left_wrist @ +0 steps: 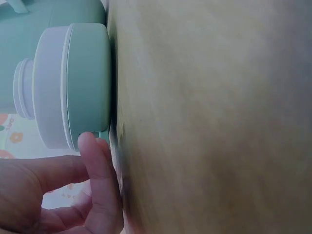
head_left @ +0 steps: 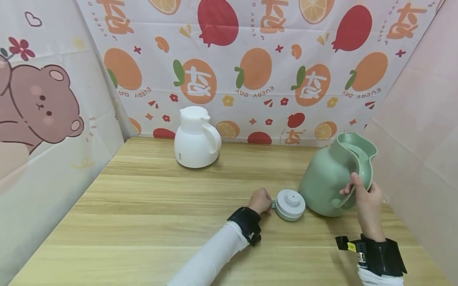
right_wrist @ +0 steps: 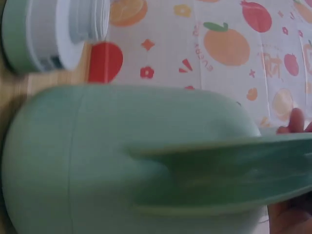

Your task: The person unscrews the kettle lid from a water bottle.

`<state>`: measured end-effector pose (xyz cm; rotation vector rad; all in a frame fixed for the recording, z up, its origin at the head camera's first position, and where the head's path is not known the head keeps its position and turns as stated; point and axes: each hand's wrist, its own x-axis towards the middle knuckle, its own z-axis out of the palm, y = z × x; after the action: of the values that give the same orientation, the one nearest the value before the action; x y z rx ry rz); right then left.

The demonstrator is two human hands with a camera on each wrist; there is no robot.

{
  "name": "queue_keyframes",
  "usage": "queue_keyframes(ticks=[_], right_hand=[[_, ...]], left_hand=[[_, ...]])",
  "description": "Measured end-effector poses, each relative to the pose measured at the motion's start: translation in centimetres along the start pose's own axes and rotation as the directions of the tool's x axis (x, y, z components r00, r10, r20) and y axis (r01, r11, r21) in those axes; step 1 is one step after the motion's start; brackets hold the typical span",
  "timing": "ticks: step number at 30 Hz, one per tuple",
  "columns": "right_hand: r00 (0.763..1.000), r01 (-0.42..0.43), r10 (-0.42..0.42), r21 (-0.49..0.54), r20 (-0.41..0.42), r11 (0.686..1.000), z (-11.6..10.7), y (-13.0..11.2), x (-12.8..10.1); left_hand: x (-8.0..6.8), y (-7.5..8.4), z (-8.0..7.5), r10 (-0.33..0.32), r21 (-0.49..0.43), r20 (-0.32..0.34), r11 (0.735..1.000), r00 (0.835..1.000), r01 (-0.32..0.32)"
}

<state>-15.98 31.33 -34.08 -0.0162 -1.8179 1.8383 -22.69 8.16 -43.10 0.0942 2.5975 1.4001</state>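
A sage-green thermos jug [head_left: 322,182] with a wide wavy spout stands at the table's right side, its mouth uncovered. My right hand [head_left: 368,202] grips its handle, thumb over the top. Seen from the right wrist, the jug body [right_wrist: 122,122] and handle [right_wrist: 229,170] fill much of the view. Just left of the jug lies its round lid [head_left: 290,210], pale grey-white plug side up and green cap side down. With my left hand [head_left: 260,200] I pinch the small green tab on the lid's left edge; the left wrist view shows the fingertips [left_wrist: 88,144] at the tab.
A white thermos jug [head_left: 195,143] with its lid on stands at the back of the wooden table [head_left: 161,206], left of centre. Fruit-printed cloth [head_left: 222,79] hangs behind the table. A bear-printed cloth [head_left: 46,103] hangs on the left, a plain pale one on the right.
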Motion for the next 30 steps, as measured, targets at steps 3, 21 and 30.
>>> queue_keyframes(ticks=[3,21,30], right_hand=[[0.985,0.083,-0.099,-0.115,-0.140,0.990,0.4,-0.3,-0.2],[0.782,0.621,-0.619,0.003,0.072,0.784,16.3,-5.8,-1.6],[0.906,0.170,-0.081,-0.182,0.415,0.968,30.8,0.8,2.0]], left_hand=[[-0.1,-0.3,-0.4,0.022,0.024,-0.008,0.999,1.000,-0.022],[1.1,-4.7,-19.9,-0.141,-0.529,-0.634,0.796,0.760,-0.294],[3.7,-9.4,-25.0,-0.149,-0.306,-0.634,0.950,0.759,-0.069]])
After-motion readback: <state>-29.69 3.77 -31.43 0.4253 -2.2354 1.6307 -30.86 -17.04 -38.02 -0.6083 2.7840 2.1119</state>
